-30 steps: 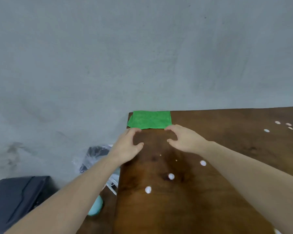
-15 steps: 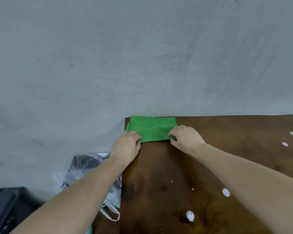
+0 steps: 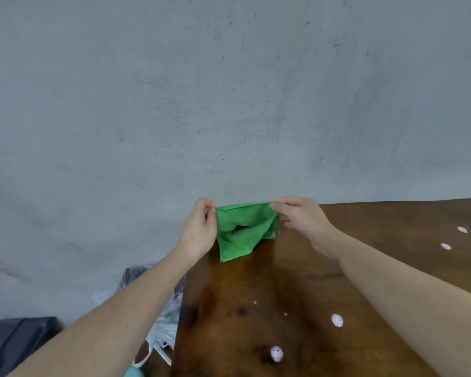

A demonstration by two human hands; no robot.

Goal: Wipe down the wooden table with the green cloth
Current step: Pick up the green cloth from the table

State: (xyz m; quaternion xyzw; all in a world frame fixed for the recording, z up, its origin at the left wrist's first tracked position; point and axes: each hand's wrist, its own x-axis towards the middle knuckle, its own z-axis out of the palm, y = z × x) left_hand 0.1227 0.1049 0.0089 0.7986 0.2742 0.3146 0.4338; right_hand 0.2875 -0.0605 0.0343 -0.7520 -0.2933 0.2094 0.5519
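The green cloth (image 3: pixel 241 231) hangs lifted above the far left corner of the dark wooden table (image 3: pixel 297 289), half unfolded, its lower corner drooping toward the tabletop. My left hand (image 3: pixel 199 229) pinches the cloth's upper left corner. My right hand (image 3: pixel 299 216) pinches the upper right corner. The top edge is stretched between the two hands. Several white blobs (image 3: pixel 337 320) dot the tabletop nearer to me and at the right.
A grey concrete wall (image 3: pixel 229 104) stands right behind the table's far edge. Left of the table lie a clear plastic bag with dark contents (image 3: pixel 158 317) and a dark case (image 3: pixel 14 341) on the floor.
The cloth lay folded flat at the table's corner. Both hands reached it, gripped its near edge, then lifted it up so that it is unfolding.
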